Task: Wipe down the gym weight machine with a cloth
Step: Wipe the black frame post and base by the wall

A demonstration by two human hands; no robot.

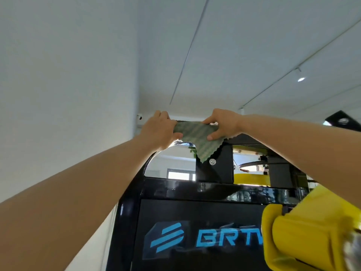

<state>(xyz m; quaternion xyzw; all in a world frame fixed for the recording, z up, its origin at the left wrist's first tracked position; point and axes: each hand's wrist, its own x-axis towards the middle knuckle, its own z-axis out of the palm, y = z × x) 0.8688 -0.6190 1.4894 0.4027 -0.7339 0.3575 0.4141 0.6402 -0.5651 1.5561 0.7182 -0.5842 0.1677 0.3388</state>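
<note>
A green striped cloth lies draped over the top edge of the black weight machine, one corner hanging down beside a silver bolt. My left hand grips the cloth's left end, thumb underneath. My right hand pinches the right end, thumb pressed on the fabric. Both arms reach up overhead. The machine's front panel carries a blue logo.
A yellow arm of the machine juts out at the lower right. White wall stands to the left, white ceiling with a light track above. A small camera sits in the wall corner behind my left hand.
</note>
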